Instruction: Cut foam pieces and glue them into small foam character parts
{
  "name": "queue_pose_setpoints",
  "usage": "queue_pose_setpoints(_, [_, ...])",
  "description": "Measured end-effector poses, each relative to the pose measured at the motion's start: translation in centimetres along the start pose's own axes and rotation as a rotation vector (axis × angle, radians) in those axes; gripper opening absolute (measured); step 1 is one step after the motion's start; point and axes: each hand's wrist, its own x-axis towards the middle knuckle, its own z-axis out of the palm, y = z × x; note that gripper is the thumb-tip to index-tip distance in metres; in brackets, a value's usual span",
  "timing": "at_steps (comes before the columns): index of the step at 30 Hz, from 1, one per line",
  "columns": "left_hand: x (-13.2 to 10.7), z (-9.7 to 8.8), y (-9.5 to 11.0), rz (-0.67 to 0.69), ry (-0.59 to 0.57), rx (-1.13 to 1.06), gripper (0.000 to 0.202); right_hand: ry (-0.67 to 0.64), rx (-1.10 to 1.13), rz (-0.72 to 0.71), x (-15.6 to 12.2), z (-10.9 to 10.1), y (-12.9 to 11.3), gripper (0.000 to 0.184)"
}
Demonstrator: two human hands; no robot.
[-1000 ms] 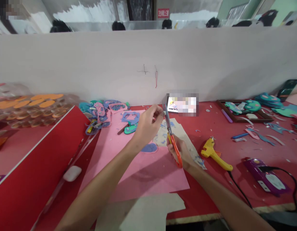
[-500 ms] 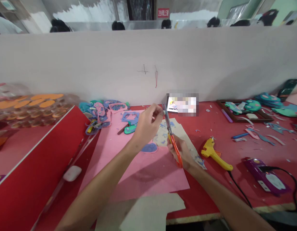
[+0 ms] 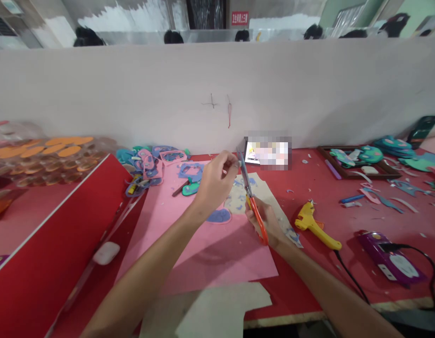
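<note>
My right hand [image 3: 268, 221] grips orange-handled scissors [image 3: 252, 203], their blades pointing up and away from me. My left hand [image 3: 213, 183] pinches something very small at the blade tips, too small to name. Both hands hover over a pink foam sheet [image 3: 189, 244] on the red table [image 3: 347, 220]. A blue and pink cut-out [image 3: 219, 216] lies on the sheet just below my left hand. A beige sheet speckled with blue scraps [image 3: 263, 195] lies under the scissors.
A yellow glue gun [image 3: 314, 225] and a corded purple device [image 3: 390, 258] lie to the right. Foam cut-outs are heaped at the back left [image 3: 150, 162] and in a tray [image 3: 354, 162] back right. A phone [image 3: 268, 152] leans on the partition. A red box [image 3: 51, 253] stands left.
Almost nothing differs: my left fingers have shifted a little against the scissor blades, and both hands stay in place.
</note>
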Motion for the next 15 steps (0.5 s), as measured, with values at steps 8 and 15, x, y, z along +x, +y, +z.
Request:
queue_pose_setpoints(8, [0.1,-0.01,0.14,-0.009,0.009,-0.004,0.009,0.004,-0.026,-0.006,0.01,-0.03,-0.23,0.045])
queue_pose_setpoints(15, [0.03,-0.02,0.22,-0.019,0.019,-0.011,0.01,-0.008,-0.011,0.019,0.13,0.05,-0.1,0.046])
